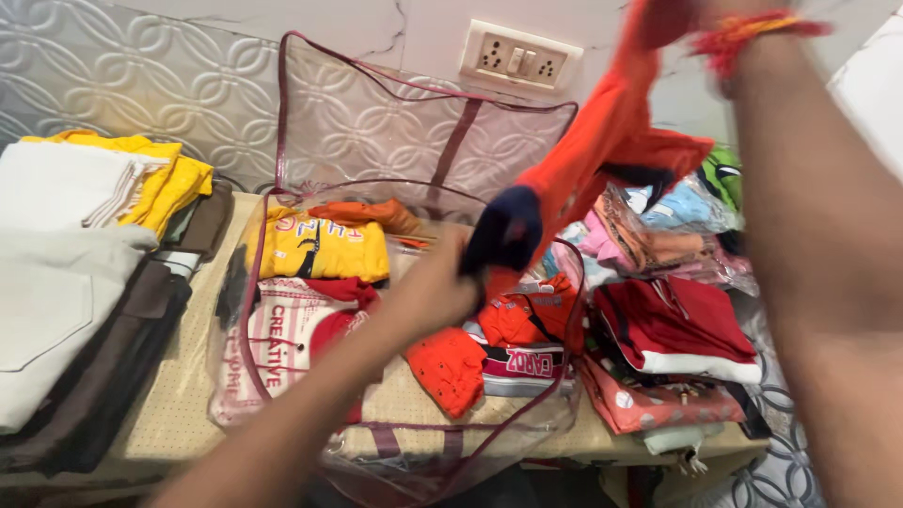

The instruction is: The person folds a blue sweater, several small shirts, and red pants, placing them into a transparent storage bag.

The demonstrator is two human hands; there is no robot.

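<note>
While leaning over the tabletop, holds an orange garment stretched in the air between both hands, above an open clear storage bag with maroon trim. Reaches the left hand in from the lower left and closes its grip on the garment's dark cuff, just over the middle of the bag. Lifts the other end to the top edge of the view with the right hand, beside a red thread on the wrist. Cannot tell that grip, blurred and partly cut off as it is.

Has under the hands, inside the bag, a yellow shirt, a small orange piece and a striped folded piece. Keeps a stack of folded trousers to the left and a loose heap of red and pink clothes to the right, close to the tabletop's edge. Faces, farthest off, the bag's raised flap against the wall and a wall socket.

Risks, as a judgement: could lose the garment from a hold on the cuff alone, dropping it crumpled on the folded pieces. Could brush the heap with the right forearm and send clothes over the edge. Could catch the limp flap and bring it down over the opening.
</note>
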